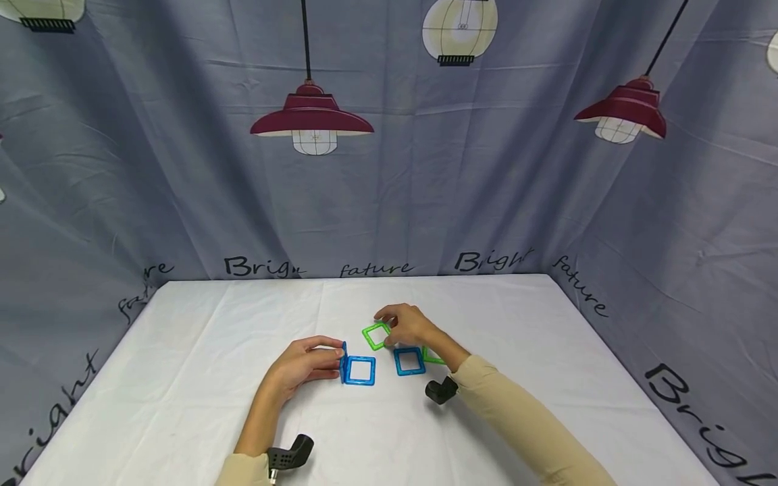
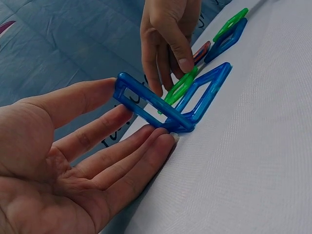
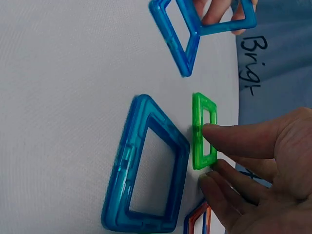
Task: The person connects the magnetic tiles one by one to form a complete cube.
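Hidden: second green tile (image 1: 433, 356) mostly behind right wrist.
Left hand (image 1: 304, 366): straight fingers prop upright blue tile (image 2: 146, 100).
Right hand (image 1: 408, 326): pinches green square tile (image 1: 376, 335).
Between: flat blue tile (image 1: 409, 361).

The place is a staged recording booth, not a lived-in room. A printed fabric backdrop (image 1: 389, 169) with lamp pictures and lettering encloses three sides of a table (image 1: 182, 378) covered by a white cloth. Wrist-mounted cameras (image 1: 442, 390) are worn on both forearms.
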Demonstrator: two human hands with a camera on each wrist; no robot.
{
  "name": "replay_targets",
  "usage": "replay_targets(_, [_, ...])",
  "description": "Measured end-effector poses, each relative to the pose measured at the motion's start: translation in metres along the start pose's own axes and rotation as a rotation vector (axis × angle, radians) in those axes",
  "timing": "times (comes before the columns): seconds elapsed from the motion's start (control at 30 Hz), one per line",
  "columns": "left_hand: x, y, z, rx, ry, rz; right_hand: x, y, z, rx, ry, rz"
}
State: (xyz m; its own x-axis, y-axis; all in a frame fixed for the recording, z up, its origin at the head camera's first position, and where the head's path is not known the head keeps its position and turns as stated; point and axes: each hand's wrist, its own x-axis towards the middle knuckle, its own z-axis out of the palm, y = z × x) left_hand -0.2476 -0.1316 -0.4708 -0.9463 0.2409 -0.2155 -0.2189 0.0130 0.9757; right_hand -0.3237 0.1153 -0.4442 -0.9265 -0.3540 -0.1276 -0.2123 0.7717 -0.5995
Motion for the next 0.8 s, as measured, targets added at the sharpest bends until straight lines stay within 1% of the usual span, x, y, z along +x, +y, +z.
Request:
replay_targets(0.17, [0.0,0.001,0.0,-0.001,-0.001,0.002,0.002,0.001,0.002,-0.035,-0.008,0.013])
replay_targets(0.37, [0.0,0.0,0.0,-0.005,0.003,-0.006,0.001,0.0,0.005,-0.073,0.016,-0.002])
replay_targets(0.53, [0.001,0.0,0.001,-0.008,-0.001,-0.005,0.0,-0.003,0.007,-0.113,0.047,0.007])
replay_targets(0.7, [0.001,-0.001,0.001,-0.009,0.002,-0.001,0.0,-0.008,0.012,-0.075,0.06,0.003])
replay_targets(0.8, [0.001,-0.001,0.001,-0.006,-0.001,0.001,0.0,-0.011,0.016,-0.055,0.064,0.016])
